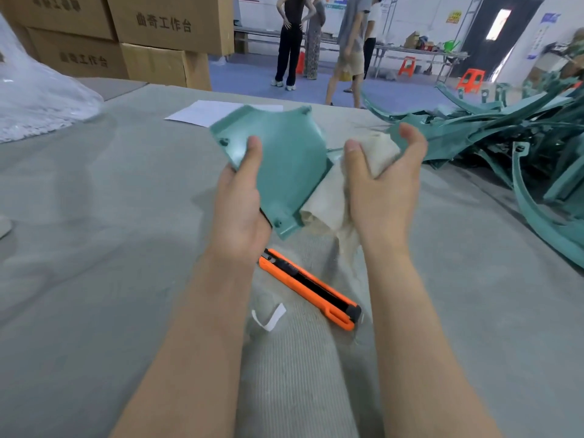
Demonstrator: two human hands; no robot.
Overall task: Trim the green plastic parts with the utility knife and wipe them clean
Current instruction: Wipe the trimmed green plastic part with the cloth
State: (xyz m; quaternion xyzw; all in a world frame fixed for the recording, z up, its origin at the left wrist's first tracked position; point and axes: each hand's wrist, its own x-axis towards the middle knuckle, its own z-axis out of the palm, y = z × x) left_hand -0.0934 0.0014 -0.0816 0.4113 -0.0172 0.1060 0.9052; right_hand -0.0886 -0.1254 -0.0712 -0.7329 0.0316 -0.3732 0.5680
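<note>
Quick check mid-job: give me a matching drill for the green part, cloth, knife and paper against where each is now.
1 green plastic part
2 cloth
3 utility knife
4 white paper

A on the near part of the table
B gripped by the right hand
C flat near the table's far edge
D held by the left hand

Pairs: 1-D, 2-B, 3-A, 4-C
</note>
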